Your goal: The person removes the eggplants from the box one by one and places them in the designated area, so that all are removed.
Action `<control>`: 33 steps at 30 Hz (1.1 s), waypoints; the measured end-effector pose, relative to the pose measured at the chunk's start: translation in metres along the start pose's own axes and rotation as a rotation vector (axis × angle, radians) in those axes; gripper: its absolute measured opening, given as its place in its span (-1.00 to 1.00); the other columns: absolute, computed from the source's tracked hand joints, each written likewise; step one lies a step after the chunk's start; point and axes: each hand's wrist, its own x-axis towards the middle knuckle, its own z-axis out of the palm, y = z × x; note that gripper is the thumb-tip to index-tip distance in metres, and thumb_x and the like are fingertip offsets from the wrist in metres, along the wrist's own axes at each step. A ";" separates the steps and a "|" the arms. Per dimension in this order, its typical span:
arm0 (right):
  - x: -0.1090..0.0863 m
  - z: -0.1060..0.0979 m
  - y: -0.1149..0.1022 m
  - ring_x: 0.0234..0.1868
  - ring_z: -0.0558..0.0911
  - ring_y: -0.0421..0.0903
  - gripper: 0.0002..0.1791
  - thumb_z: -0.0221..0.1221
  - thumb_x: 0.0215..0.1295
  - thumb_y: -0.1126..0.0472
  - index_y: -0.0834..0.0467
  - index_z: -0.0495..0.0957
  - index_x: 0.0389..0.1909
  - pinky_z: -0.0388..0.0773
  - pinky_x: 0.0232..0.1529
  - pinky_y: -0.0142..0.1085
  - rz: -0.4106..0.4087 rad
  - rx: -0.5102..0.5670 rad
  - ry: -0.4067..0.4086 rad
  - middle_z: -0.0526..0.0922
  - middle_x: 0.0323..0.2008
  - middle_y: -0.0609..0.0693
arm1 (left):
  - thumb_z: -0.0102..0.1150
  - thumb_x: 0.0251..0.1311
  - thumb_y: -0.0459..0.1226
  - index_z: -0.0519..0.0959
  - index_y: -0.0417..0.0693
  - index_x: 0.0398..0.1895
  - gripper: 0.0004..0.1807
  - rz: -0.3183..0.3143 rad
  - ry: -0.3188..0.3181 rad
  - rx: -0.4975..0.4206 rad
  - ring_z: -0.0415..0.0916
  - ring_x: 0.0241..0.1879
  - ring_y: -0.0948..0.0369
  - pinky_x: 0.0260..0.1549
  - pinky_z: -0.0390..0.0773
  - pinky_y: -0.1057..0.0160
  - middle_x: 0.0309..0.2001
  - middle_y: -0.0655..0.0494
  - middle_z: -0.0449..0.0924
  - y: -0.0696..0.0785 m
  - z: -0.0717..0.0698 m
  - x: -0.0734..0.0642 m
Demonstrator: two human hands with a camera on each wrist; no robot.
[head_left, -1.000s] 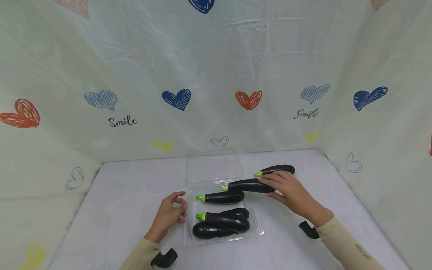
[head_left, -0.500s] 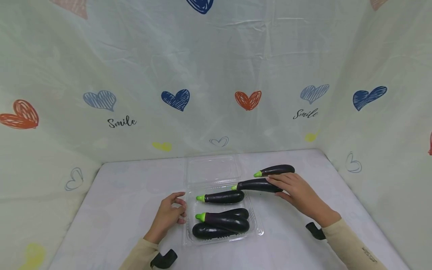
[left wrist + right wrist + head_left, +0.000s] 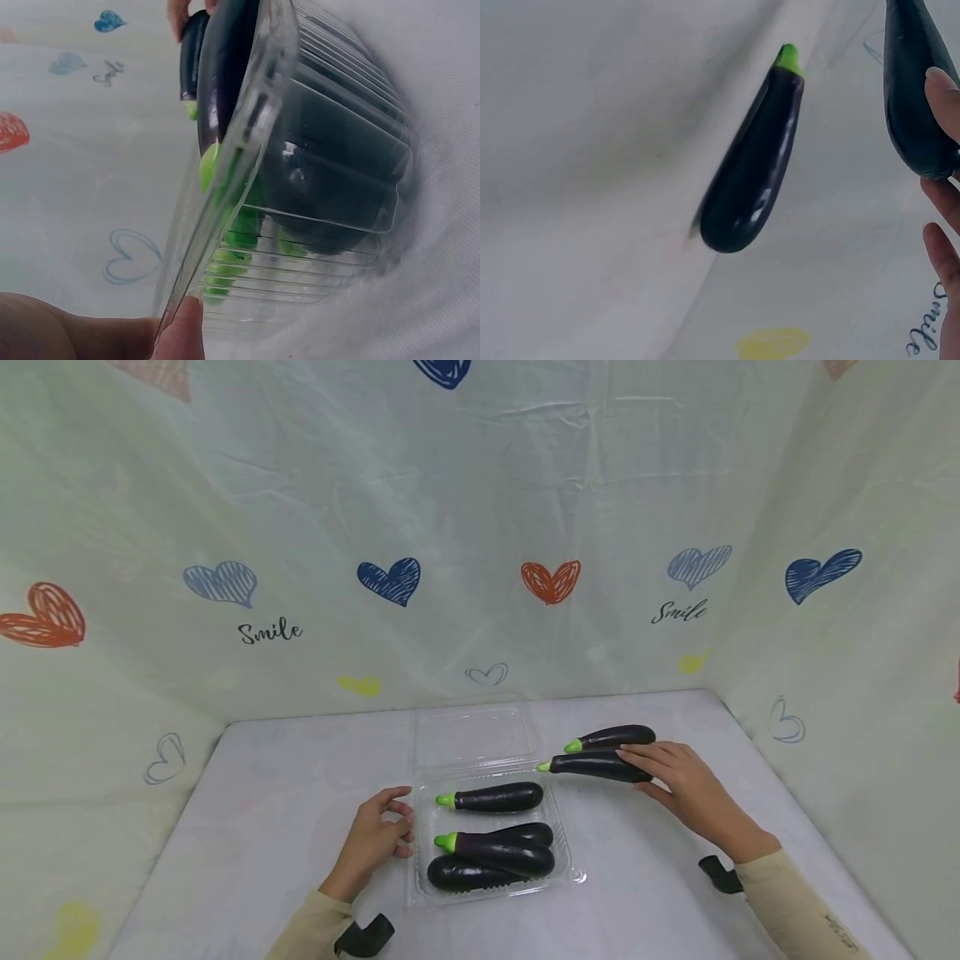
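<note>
Eggplant [image 3: 600,766], pinched by the right hand [image 3: 688,787], has shifted from above the clear tray [image 3: 463,822] to its far right corner, so appears nearly outside; the left hand [image 3: 375,832] pinches the tray's rim.

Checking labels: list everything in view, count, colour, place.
Table: 1, white, lower head view
Backdrop: 1, pale, heart and "Smile" prints, around table
Clamshell container: 1, clear plastic, on table, lid open at far side
Eggplants: 4 visible, purple-black, in container
Lone eggplant: 1, purple-black, green-stemmed, table's far right
Held eggplant: 1, purple-black, green-stemmed, in right hand
Left hand: 1, bare, pinching container edge
Right hand: 1, bare, gripping held eggplant
Sleeves: 2, beige, on arms
Wrist-worn parts: 2, black, by wrists
</note>
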 end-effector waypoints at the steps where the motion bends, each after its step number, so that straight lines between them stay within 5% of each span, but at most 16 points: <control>1: -0.002 0.000 0.002 0.04 0.66 0.12 -0.22 0.62 -0.16 0.35 0.15 0.66 0.23 0.52 0.09 0.01 0.003 0.003 0.002 0.73 0.11 0.10 | 0.08 0.33 -0.57 0.42 -0.42 0.39 -0.46 -0.001 0.000 0.001 0.58 -0.42 0.19 -0.55 0.71 0.28 -0.09 -0.16 0.53 0.000 0.000 0.000; 6: -0.009 0.002 0.011 0.06 0.66 0.15 -0.43 0.35 0.32 -0.05 0.17 0.64 0.25 0.52 0.09 0.05 0.016 0.025 0.003 0.73 0.11 0.12 | 0.08 0.34 -0.56 0.42 -0.41 0.40 -0.46 -0.003 0.002 0.008 0.58 -0.41 0.19 -0.55 0.72 0.28 -0.09 -0.16 0.53 0.000 0.000 0.000; 8: -0.011 0.003 0.014 0.07 0.65 0.16 -0.44 0.32 0.35 -0.06 0.18 0.64 0.25 0.52 0.08 0.07 0.026 0.032 0.002 0.73 0.11 0.13 | 0.08 0.33 -0.56 0.41 -0.42 0.40 -0.46 0.001 0.001 0.009 0.58 -0.42 0.19 -0.55 0.72 0.28 -0.09 -0.16 0.53 0.000 0.000 0.000; 15: -0.020 0.007 0.023 0.05 0.66 0.14 -0.23 0.61 -0.17 0.43 0.20 0.66 0.21 0.56 0.03 0.07 0.071 0.013 -0.018 0.74 0.07 0.13 | 0.07 0.33 -0.57 0.42 -0.42 0.39 -0.46 0.000 0.002 0.002 0.58 -0.42 0.18 -0.55 0.72 0.28 -0.09 -0.16 0.53 0.001 0.000 -0.001; 33: -0.033 0.022 0.051 0.04 0.66 0.18 -0.32 0.58 -0.05 0.38 0.23 0.66 0.20 0.63 -0.02 0.14 0.086 0.003 -0.069 0.74 0.05 0.16 | 0.08 0.33 -0.58 0.42 -0.43 0.39 -0.46 -0.004 0.007 -0.013 0.57 -0.44 0.19 -0.57 0.71 0.28 -0.10 -0.16 0.53 0.001 0.001 -0.001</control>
